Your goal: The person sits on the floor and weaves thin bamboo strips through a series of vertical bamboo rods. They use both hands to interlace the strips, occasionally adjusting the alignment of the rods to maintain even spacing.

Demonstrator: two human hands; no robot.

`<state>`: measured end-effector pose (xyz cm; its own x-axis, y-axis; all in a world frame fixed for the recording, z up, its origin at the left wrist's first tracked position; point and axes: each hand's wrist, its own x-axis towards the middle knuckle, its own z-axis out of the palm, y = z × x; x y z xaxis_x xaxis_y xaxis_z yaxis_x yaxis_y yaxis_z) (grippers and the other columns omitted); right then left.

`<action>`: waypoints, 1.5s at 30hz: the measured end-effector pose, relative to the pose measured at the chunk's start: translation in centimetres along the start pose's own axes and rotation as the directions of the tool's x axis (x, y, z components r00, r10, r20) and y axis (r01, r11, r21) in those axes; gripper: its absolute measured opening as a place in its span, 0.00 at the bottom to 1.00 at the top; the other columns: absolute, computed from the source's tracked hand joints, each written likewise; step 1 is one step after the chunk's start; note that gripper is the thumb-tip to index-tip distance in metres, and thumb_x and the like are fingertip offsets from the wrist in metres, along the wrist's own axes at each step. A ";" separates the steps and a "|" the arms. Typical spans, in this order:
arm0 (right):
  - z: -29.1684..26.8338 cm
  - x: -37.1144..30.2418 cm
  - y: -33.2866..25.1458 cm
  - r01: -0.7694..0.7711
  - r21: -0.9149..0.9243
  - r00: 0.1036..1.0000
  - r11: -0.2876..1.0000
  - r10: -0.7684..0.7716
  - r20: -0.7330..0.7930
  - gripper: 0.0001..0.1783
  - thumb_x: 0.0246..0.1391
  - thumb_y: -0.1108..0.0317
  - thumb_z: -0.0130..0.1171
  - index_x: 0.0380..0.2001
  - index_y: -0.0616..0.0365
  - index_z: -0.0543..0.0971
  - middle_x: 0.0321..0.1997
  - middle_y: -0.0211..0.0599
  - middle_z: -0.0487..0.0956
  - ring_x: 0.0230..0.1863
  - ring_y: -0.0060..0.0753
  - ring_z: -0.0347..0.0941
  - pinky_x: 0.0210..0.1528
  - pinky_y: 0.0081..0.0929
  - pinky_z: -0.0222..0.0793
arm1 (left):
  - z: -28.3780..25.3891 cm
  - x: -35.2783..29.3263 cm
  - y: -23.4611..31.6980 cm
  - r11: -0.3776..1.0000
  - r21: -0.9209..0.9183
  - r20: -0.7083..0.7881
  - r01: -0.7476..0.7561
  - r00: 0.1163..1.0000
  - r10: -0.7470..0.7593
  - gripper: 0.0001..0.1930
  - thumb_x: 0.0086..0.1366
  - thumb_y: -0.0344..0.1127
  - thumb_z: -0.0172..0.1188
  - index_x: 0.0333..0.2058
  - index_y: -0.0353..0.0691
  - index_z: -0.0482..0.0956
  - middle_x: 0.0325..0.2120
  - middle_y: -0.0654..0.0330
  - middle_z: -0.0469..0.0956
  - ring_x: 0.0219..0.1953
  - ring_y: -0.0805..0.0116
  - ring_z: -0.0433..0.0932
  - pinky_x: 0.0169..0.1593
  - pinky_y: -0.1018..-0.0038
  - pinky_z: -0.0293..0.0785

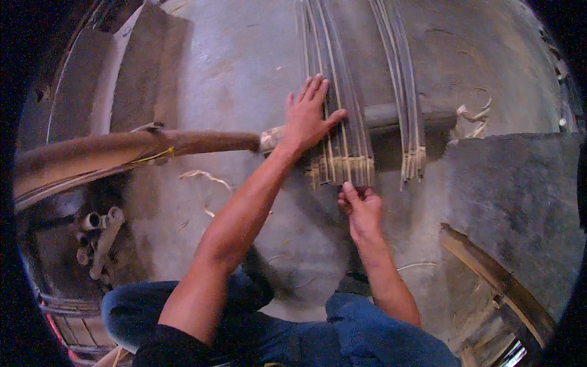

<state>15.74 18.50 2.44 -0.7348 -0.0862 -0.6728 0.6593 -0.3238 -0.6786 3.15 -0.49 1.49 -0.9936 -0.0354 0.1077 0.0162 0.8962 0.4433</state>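
A panel of long, thin bamboo-like strips [348, 131] runs away from me, bound near its front end by a tan woven band [359, 164]. My left hand [309, 119] lies open and flat on the panel's left side, fingers spread and thumb stretched to the right. At the panel's front end, my right hand [365, 211] is closed, with thumb and fingers pinched on a strip end below the band. Its fingertips are partly hidden. The panel rests across a dark cylindrical log [441, 117].
A narrower strip bundle [408, 92] also crosses the log, to the right. A curved brown beam [122, 150] reaches in from the left above stacked pipe-like pieces [107, 238]. A dark slab [520, 189] and wooden piece [489, 269] stand right. Loose fibres [211, 177] litter the floor.
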 end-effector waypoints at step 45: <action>3.0 -3.3 -9.6 0.608 -0.377 0.790 0.699 -0.581 0.196 0.22 0.58 0.66 0.49 0.55 0.61 0.68 0.21 0.20 0.66 0.21 0.12 0.59 0.21 0.14 0.56 | -1.1 -0.4 0.2 0.999 -0.013 -0.019 -0.037 0.999 0.037 0.38 0.56 0.58 0.57 0.60 0.43 0.62 0.63 0.51 0.54 0.65 0.51 0.52 0.63 0.58 0.52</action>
<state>11.40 19.05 12.09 -0.9948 -0.0649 -0.0789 0.0739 0.0765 -0.9943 3.68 -0.84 2.54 -0.9900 -0.0103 0.1409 0.0548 0.8912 0.4502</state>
